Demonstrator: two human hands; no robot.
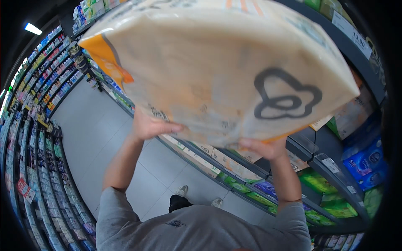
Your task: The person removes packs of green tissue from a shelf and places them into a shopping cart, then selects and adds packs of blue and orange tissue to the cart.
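A large plastic-wrapped pack (201, 72), cream with orange edges and a dark flower-like outline, fills the upper middle of the head view. It looks like a multipack of tissue paper. My left hand (154, 125) grips its lower left part, the thumb lying across the wrapping. At its lower right edge, my right hand (267, 147) holds on with the thumb on the near face. Most of my fingers are hidden behind or under the pack. Both arms are raised, and the pack is at about head height, close to the camera.
Shelving (333, 175) stocked with packs runs along my right, with green packs (339, 208), a blue pack (367, 160) and price labels. Curved by the lens, shelves of bottles and pouches (47, 175) line the left. Pale floor tiles (103, 135) lie between them.
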